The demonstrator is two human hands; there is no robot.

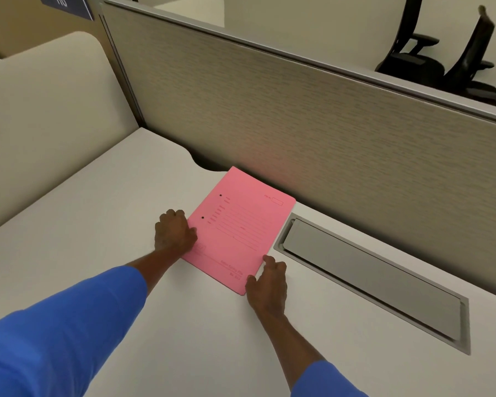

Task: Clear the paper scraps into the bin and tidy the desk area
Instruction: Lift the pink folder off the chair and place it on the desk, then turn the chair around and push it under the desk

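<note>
Both hands rested on a pink folder (235, 227) lying flat on the white desk (98, 224): the left hand (174, 232), fingers curled, pressed on its left edge, and the right hand (268, 280), fingers loosely spread, touched its near right corner, neither lifting it. No paper scraps or bin were in view, so the clearing looked done. Squaring the folder, between the hands and left of the grey cable hatch (370, 279), seemed to be what remained.

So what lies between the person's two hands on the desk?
In the head view, the near end of the pink folder spans the stretch between the left hand and the right hand; both hands touch its edges on the white desk.
</note>
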